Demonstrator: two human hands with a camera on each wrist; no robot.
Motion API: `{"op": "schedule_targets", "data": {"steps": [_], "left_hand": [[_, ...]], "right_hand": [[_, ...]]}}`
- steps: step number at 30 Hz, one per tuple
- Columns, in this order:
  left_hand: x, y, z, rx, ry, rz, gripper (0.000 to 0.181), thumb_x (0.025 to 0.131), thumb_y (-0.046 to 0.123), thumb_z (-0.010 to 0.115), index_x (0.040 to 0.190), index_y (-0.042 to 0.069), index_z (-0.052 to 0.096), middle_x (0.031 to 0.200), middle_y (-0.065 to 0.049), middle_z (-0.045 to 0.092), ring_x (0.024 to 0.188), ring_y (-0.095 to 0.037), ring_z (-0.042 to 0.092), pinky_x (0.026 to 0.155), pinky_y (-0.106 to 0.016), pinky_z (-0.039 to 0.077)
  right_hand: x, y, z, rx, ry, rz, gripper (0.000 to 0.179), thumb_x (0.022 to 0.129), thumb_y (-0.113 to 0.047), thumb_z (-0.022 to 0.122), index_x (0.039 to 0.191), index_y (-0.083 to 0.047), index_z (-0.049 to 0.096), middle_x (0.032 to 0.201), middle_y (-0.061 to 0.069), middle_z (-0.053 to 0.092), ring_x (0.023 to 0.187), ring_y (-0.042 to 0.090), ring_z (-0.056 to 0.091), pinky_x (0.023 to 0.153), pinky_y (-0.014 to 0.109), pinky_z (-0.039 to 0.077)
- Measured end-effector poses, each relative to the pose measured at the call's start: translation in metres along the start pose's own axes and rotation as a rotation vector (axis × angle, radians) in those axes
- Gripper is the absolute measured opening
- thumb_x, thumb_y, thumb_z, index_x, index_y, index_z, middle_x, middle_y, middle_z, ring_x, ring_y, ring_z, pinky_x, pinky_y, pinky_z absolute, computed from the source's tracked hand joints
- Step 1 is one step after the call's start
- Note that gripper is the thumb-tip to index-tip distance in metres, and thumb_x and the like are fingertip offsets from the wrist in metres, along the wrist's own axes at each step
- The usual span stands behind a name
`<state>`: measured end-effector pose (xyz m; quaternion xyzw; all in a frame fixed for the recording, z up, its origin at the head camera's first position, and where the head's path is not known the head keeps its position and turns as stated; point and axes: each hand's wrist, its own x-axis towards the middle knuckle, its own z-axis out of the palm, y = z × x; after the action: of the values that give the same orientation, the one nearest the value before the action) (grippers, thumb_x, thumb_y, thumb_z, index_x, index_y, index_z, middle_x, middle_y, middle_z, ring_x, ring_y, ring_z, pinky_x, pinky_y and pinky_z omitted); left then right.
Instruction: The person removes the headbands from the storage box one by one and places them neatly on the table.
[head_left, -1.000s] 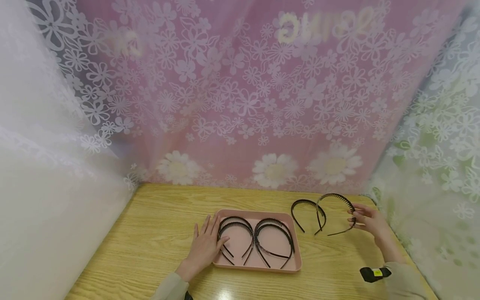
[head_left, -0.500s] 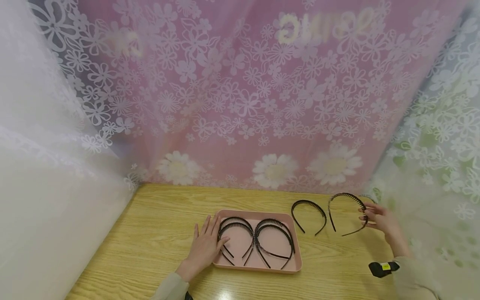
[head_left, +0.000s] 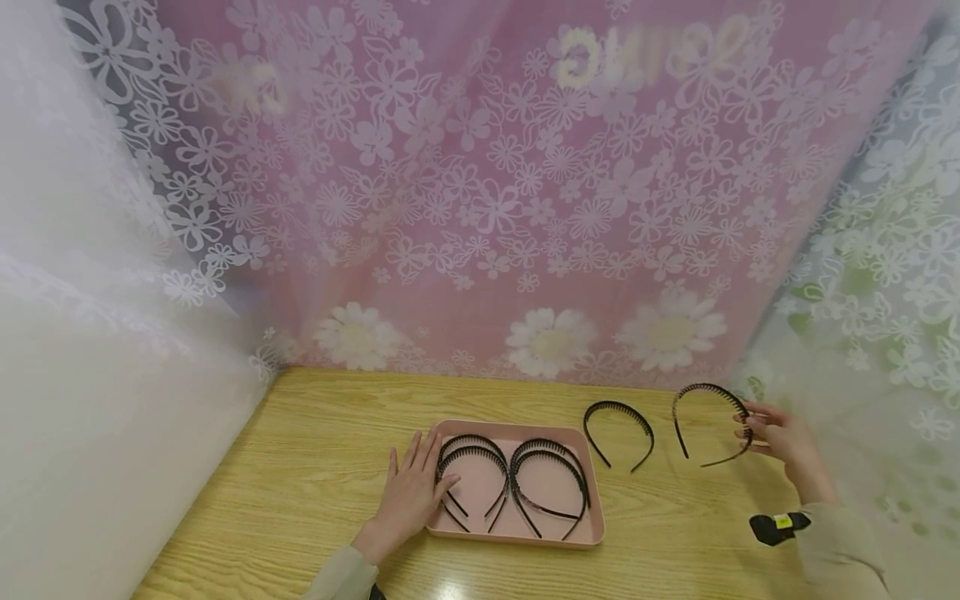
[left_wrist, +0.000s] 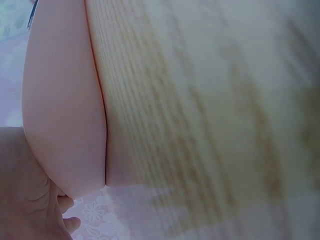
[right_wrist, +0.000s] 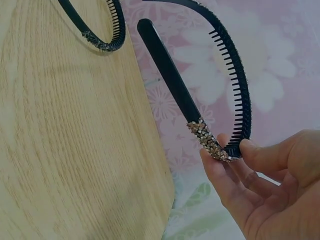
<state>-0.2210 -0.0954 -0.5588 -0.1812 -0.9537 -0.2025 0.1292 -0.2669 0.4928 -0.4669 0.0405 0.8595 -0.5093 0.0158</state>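
My right hand [head_left: 787, 437] pinches a black toothed headband [head_left: 711, 390] by its right side, above the table at the right. In the right wrist view, thumb and fingers grip this headband [right_wrist: 242, 100] by a band of gold-silver glitter. Another black headband [head_left: 617, 406] lies on the table between it and the pink tray [head_left: 517, 538]. My left hand [head_left: 408, 492] rests along the tray's left edge, fingers straight and thumb reaching over the rim. In the left wrist view, its palm [left_wrist: 25, 185] is against the tray's outer wall [left_wrist: 65, 100].
Inside the tray, several black headbands overlap in two groups, a left group [head_left: 472, 450] and a right group [head_left: 551, 454]. The wood-grain table [head_left: 322, 433] ends at a pink flowered curtain [head_left: 480, 208] behind and a pale flowered curtain [head_left: 885, 350] on the right.
My right hand has carried its headband to the right, away from the headband on the table that it overlapped earlier. The left hand and the tray have stayed put.
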Motion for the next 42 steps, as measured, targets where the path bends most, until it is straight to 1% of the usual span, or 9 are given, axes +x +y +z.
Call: {"op": "schedule_targets", "data": {"steps": [7,10,17,22,25,29,34,37,42], "left_hand": [[-0.001,-0.001,0.001,0.006,0.015,-0.004,0.074,0.102,0.045,0.057,0.155,-0.002,0.037,0.163,-0.017,0.032,0.148,-0.044,0.029,0.111,-0.075,0.02],[-0.001,0.0,0.0,-0.009,0.012,-0.001,0.073,0.102,0.043,0.058,0.154,-0.003,0.038,0.162,-0.019,0.033,0.147,-0.045,0.029,0.11,-0.076,0.019],[-0.001,0.001,-0.003,-0.008,-0.009,-0.01,0.073,0.102,0.043,0.057,0.155,-0.003,0.036,0.162,-0.02,0.032,0.148,-0.045,0.029,0.111,-0.076,0.019],[0.001,0.003,-0.005,0.006,-0.043,-0.039,0.072,0.103,0.043,0.056,0.156,-0.001,0.035,0.164,-0.017,0.03,0.15,-0.042,0.026,0.113,-0.074,0.018],[0.001,0.004,-0.007,0.004,-0.073,-0.053,0.072,0.103,0.045,0.054,0.157,0.001,0.034,0.165,-0.015,0.028,0.151,-0.041,0.024,0.114,-0.073,0.017],[0.001,0.004,-0.006,0.003,-0.08,-0.056,0.073,0.103,0.045,0.054,0.158,0.001,0.033,0.165,-0.015,0.027,0.151,-0.041,0.023,0.114,-0.073,0.017],[0.002,0.004,-0.005,0.013,-0.073,-0.055,0.073,0.103,0.045,0.054,0.158,0.001,0.032,0.165,-0.015,0.027,0.151,-0.041,0.024,0.114,-0.073,0.018],[0.002,0.004,-0.005,0.011,-0.062,-0.046,0.073,0.103,0.045,0.055,0.157,0.001,0.034,0.165,-0.016,0.028,0.151,-0.042,0.025,0.113,-0.074,0.018],[0.001,0.004,-0.006,0.005,-0.034,-0.028,0.073,0.102,0.044,0.057,0.156,-0.001,0.035,0.163,-0.018,0.031,0.149,-0.044,0.028,0.112,-0.075,0.02]], "right_hand": [[0.008,-0.002,-0.001,-0.05,0.012,0.006,0.051,0.11,-0.007,0.037,0.15,0.021,0.023,0.105,-0.011,0.067,0.081,-0.001,0.07,0.074,0.03,0.061],[0.013,-0.002,-0.002,-0.063,0.011,0.016,0.051,0.109,-0.007,0.037,0.15,0.021,0.024,0.105,-0.008,0.068,0.078,-0.003,0.068,0.074,0.032,0.061],[0.023,0.002,-0.001,-0.054,0.014,0.038,0.05,0.109,-0.006,0.04,0.149,0.021,0.027,0.093,-0.02,0.065,0.074,0.0,0.068,0.071,0.034,0.061],[0.027,0.007,0.001,-0.107,0.021,0.046,0.048,0.108,-0.006,0.042,0.147,0.021,0.032,0.099,-0.003,0.074,0.073,0.002,0.068,0.07,0.035,0.061],[0.027,0.009,0.004,-0.108,0.019,0.043,0.046,0.108,-0.004,0.042,0.145,0.022,0.034,0.102,0.002,0.074,0.072,0.003,0.068,0.07,0.036,0.061],[0.027,0.014,0.006,-0.09,0.016,0.052,0.045,0.107,-0.004,0.043,0.143,0.022,0.036,0.1,-0.004,0.072,0.072,0.005,0.068,0.07,0.037,0.061],[0.027,0.02,0.008,-0.101,0.038,0.079,0.045,0.107,-0.005,0.044,0.144,0.02,0.038,0.097,-0.003,0.073,0.074,0.01,0.071,0.07,0.037,0.061],[0.028,0.024,0.008,-0.113,0.04,0.098,0.046,0.107,-0.006,0.044,0.145,0.02,0.037,0.097,-0.002,0.074,0.074,0.012,0.071,0.069,0.036,0.061],[0.029,0.029,0.008,-0.103,0.035,0.122,0.046,0.107,-0.005,0.044,0.144,0.021,0.037,0.093,-0.005,0.074,0.073,0.012,0.07,0.068,0.034,0.06]]}}
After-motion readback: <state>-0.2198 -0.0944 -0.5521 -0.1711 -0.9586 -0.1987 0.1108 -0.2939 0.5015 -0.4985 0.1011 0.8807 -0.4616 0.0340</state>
